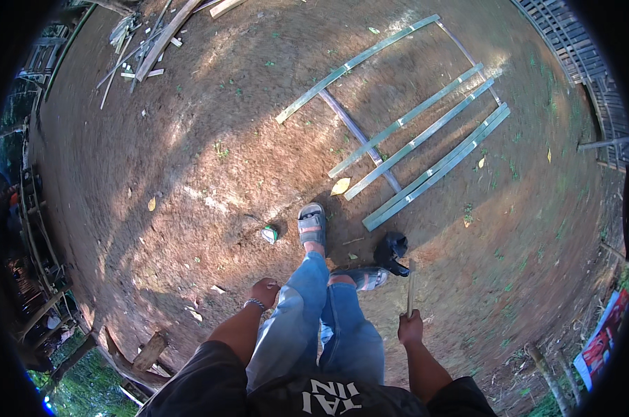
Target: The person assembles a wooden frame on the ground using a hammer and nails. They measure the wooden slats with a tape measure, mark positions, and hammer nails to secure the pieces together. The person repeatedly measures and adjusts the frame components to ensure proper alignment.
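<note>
My right hand (pixel 411 326) is wrapped round the lower end of a slim, pale wooden stick (pixel 411 288), which points away from me. The stick's far tip comes close to a black plastic bag (pixel 391 247) on the ground; what its end looks like is too small to tell. Beside my left thigh hangs my left hand (pixel 264 292), a bracelet at its wrist, with its fingers curled in. Whatever it may hold is hidden. Ahead on the right lies a frame of bamboo or wooden slats (pixel 436 167) laid across two crosspieces (pixel 352 125).
A small white and green packet (pixel 269 235) lies left of my sandalled feet. Scrap wood and planks (pixel 154 48) are piled at the far left. Slatted fencing (pixel 571 42) stands far right, with a colourful banner (pixel 603 340) nearer me. Logs (pixel 149 351) lie at the lower left.
</note>
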Tool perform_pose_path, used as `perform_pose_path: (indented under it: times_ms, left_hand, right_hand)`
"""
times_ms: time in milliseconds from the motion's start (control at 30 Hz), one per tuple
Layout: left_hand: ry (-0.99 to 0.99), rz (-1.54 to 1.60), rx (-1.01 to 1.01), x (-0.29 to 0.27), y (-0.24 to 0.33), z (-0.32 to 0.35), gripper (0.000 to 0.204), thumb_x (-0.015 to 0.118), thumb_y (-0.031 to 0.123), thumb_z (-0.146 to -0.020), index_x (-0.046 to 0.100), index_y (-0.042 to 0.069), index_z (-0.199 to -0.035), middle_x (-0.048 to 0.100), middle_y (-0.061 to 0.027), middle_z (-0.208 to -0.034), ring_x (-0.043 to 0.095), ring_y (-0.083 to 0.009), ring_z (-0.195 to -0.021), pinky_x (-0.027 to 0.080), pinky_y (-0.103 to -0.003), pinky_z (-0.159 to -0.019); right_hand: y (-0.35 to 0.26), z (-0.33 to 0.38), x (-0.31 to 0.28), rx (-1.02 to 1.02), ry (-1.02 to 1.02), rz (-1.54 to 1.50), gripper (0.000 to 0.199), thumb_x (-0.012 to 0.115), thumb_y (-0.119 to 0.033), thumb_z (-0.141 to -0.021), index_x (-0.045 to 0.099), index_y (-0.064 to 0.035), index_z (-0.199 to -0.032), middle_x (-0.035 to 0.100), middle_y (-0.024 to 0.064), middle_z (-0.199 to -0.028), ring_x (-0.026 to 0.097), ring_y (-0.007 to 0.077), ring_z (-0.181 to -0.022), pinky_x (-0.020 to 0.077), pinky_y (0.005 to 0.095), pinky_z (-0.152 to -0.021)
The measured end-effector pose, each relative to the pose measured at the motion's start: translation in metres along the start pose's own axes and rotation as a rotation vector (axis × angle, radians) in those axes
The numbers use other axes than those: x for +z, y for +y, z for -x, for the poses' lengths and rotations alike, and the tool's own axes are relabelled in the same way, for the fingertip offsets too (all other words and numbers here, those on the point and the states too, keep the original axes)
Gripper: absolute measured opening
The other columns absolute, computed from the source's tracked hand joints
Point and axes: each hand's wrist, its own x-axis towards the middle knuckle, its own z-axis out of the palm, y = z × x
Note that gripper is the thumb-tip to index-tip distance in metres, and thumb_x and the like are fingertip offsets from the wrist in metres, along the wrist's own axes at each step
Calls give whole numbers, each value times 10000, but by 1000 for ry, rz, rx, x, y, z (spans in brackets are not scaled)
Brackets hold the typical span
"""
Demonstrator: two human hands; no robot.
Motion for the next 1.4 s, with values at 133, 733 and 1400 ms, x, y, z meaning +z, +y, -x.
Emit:
perform_pose_path:
  times_ms: [133, 733, 1400]
  left_hand:
    - [-37, 10, 34, 11, 6, -9, 444, 700, 441, -899, 730, 111, -1195, 747, -140, -1223, 697, -301, -1173, 526, -405, -1026]
    - [22, -76, 57, -68, 28, -22, 428, 743, 383, -916, 737, 39, -1169, 759, -168, -1164, 725, -303, -1103, 551, -400, -980]
    - [-26, -288, 233, -158, 95, -59, 479, 715, 451, -938, 723, 27, -1160, 764, -185, -1111, 730, -302, -1073, 552, -395, -954]
  right_hand:
    - [-27, 12, 0, -5, -101, 81, 355, 665, -312, -956, 586, 21, -1054, 703, 298, -943, 684, 496, -938, 528, 550, -827]
    - [-97, 22, -5, 115, -247, 72, 484, 645, -360, -949, 609, 78, -1151, 700, 341, -1080, 675, 491, -1068, 523, 536, -934]
    - [-143, 56, 29, 165, -298, -60, 495, 639, -379, -957, 598, 51, -1198, 699, 318, -1117, 673, 474, -1098, 525, 532, -961]
